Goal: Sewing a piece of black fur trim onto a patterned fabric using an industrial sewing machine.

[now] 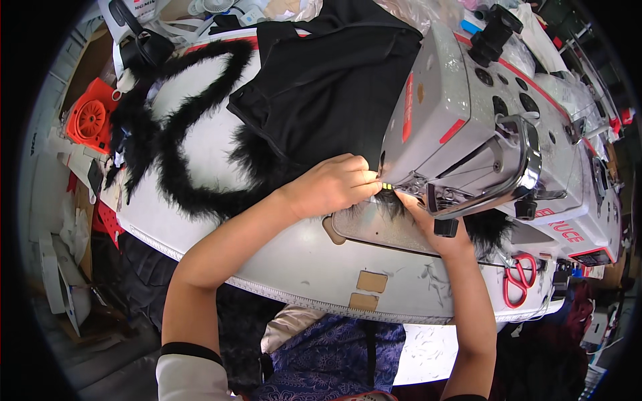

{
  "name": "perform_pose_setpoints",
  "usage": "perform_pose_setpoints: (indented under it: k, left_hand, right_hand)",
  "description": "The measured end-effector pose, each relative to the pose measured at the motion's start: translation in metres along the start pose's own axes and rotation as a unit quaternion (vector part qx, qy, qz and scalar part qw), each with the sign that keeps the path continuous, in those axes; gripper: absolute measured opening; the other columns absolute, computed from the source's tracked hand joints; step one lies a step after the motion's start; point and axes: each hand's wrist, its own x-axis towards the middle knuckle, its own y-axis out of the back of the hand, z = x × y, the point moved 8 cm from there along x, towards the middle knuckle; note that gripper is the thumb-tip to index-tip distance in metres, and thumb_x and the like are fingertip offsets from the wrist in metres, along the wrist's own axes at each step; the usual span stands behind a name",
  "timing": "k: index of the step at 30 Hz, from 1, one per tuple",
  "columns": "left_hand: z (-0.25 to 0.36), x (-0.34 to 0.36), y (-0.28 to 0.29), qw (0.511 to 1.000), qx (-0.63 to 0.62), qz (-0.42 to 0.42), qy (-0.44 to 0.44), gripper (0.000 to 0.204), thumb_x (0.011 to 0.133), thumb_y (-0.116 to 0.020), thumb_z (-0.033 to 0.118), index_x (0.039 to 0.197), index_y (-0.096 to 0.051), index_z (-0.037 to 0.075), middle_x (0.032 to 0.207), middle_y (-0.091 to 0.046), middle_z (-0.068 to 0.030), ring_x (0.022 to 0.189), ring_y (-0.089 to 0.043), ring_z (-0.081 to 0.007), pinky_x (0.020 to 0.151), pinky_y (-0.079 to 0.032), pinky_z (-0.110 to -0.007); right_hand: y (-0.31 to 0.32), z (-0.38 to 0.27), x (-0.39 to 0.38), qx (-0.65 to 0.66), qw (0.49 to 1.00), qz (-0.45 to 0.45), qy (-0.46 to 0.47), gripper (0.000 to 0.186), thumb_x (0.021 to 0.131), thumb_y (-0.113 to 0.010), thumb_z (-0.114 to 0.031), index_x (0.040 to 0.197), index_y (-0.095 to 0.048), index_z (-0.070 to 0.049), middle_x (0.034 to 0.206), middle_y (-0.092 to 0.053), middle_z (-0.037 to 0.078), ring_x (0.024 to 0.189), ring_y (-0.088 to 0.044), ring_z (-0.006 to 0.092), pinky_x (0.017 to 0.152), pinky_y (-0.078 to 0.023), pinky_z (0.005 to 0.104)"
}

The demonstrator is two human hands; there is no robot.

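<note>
A white sewing machine (435, 87) with red stripes stands on the right of the white table (281, 247). My left hand (334, 184) is closed, fingertips pinched on the edge of a black fabric garment (328, 87) beside the needle area. My right hand (424, 220) reaches in from the other side, partly hidden by the machine head, its fingers closed at the black feather trim (391, 202). Small yellow marks show between the fingertips. More fluffy trim (488, 230) comes out past my right wrist. Another length of feather trim (167, 154) loops across the table at left.
Red-handled scissors (519, 281) lie on the table right of my right forearm. A ruler tape (267, 294) runs along the front edge. An orange fan-like part (90, 117) sits at far left. Clear plastic bags (435, 13) crowd the back. Two tan patches (371, 281) mark the tabletop.
</note>
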Motion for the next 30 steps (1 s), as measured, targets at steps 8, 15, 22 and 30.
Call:
perform_pose_setpoints:
  k: [8, 15, 22, 30]
  left_hand:
    - [0.001, -0.001, 0.002, 1.0, 0.002, 0.005, 0.008, 0.026, 0.063, -0.06, 0.008, 0.089, -0.058, 0.005, 0.086, -0.057, -0.0019, 0.08, -0.053, -0.0176, 0.072, -0.046, -0.028]
    - [-0.002, -0.001, 0.002, 1.0, -0.016, 0.026, 0.005, 0.028, 0.062, -0.061, 0.007, 0.09, -0.058, 0.004, 0.086, -0.057, -0.0024, 0.079, -0.053, -0.0184, 0.072, -0.047, -0.029]
    - [0.001, 0.0, 0.002, 1.0, 0.013, 0.027, 0.004, 0.026, 0.062, -0.061, 0.007, 0.088, -0.059, 0.003, 0.086, -0.057, -0.0021, 0.079, -0.053, -0.0174, 0.072, -0.047, -0.028]
    - [0.005, 0.001, 0.001, 0.999, 0.042, 0.015, 0.015, 0.026, 0.062, -0.06, 0.008, 0.087, -0.059, 0.003, 0.087, -0.057, -0.0017, 0.079, -0.052, -0.0165, 0.073, -0.047, -0.027]
  right_hand:
    - [0.013, -0.029, 0.002, -0.163, 0.979, 0.068, 0.106, 0.045, 0.071, -0.058, -0.004, 0.113, -0.058, -0.019, 0.074, -0.053, 0.003, 0.071, -0.054, 0.0183, 0.067, -0.045, 0.0313]
    - [0.006, -0.016, -0.002, -0.126, 0.985, 0.079, 0.084, 0.044, 0.07, -0.06, -0.005, 0.113, -0.058, -0.018, 0.069, -0.051, 0.002, 0.065, -0.053, 0.0161, 0.06, -0.043, 0.0292]
    - [0.007, -0.018, 0.001, -0.07, 0.986, 0.107, 0.106, 0.037, 0.071, -0.061, -0.003, 0.107, -0.061, -0.013, 0.076, -0.057, 0.006, 0.07, -0.057, 0.019, 0.064, -0.046, 0.0321]
    - [0.015, -0.033, 0.008, -0.145, 0.98, 0.094, 0.101, 0.034, 0.07, -0.06, -0.004, 0.103, -0.062, -0.014, 0.078, -0.058, 0.007, 0.072, -0.058, 0.0228, 0.065, -0.046, 0.034]
